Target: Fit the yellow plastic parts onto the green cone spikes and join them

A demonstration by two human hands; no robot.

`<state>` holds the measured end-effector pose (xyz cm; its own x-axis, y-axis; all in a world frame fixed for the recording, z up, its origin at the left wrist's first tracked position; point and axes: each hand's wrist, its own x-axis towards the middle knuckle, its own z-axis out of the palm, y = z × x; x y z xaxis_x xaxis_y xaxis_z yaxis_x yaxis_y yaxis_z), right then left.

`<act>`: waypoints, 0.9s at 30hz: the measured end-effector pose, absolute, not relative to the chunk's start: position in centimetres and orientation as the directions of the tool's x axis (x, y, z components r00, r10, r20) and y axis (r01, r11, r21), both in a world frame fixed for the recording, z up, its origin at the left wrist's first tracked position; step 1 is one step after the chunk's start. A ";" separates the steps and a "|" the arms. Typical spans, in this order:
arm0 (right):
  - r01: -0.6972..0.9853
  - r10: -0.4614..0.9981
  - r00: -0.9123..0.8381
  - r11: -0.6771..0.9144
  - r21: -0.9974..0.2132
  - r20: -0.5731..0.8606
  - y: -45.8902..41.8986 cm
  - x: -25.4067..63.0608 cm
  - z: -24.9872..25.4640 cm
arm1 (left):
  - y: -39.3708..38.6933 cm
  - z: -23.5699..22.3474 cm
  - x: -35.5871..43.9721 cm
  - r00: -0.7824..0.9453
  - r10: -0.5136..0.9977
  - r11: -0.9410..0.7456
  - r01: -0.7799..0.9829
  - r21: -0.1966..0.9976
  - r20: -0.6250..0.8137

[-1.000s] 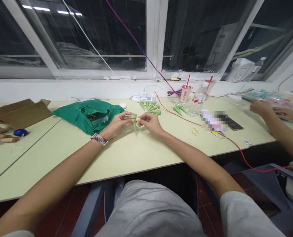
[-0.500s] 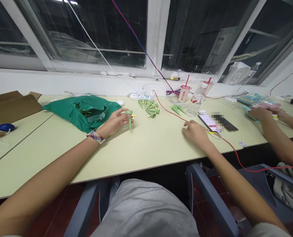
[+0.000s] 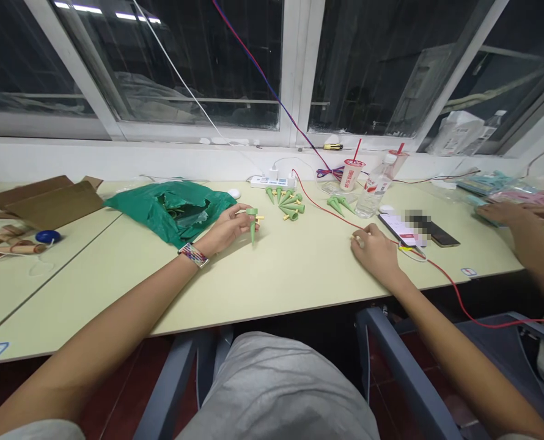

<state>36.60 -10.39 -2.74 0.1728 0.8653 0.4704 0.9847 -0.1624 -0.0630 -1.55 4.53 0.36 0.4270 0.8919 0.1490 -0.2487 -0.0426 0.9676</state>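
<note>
My left hand [image 3: 228,229] pinches a green cone-shaped spike [image 3: 252,223] with a small yellow piece at its top, point down over the pale table [image 3: 276,275]. A beaded band circles that wrist. My right hand [image 3: 375,250] rests knuckles-up on the table to the right, fingers curled over a spot beside the red cable [image 3: 437,269]; whether it holds anything is hidden. A pile of green spikes with yellow parts [image 3: 285,203] lies behind my left hand, and two more green spikes [image 3: 337,204] lie farther right.
A green plastic bag [image 3: 171,208] lies at the left, with a cardboard box [image 3: 43,198] beyond it. A power strip [image 3: 272,181], a cup with a straw [image 3: 351,173], a water bottle [image 3: 373,190] and two phones [image 3: 419,229] sit at the back right. Another person's hands [image 3: 514,214] work at the far right.
My right hand let go of the spike and moved right to the table beside the phones. My left hand kept the spike and stayed roughly in place.
</note>
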 end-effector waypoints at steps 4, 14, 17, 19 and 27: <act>0.979 0.844 0.087 0.027 -0.203 0.529 -7.1 33.9 -1.8 | 4.3 0.5 -1.4 0.430 0.892 -0.041 -0.237 0.971 0.142; 0.661 0.780 -0.239 0.567 -0.491 0.579 -0.4 21.9 0.9 | 3.4 0.7 -1.3 0.445 0.885 -0.059 -0.189 0.980 0.139; 0.622 0.736 -0.272 0.626 -0.471 0.620 -0.5 21.1 0.3 | 3.3 0.7 -1.3 0.453 0.881 -0.052 -0.185 0.981 0.133; 0.615 0.727 -0.281 0.638 -0.463 0.626 -0.9 21.4 -0.2 | 3.3 0.6 -1.2 0.463 0.876 -0.057 -0.177 0.983 0.134; 0.625 0.705 -0.248 0.640 -0.447 0.664 -1.8 21.8 -0.7 | 3.0 0.5 -0.9 0.493 0.861 -0.074 -0.121 0.990 0.125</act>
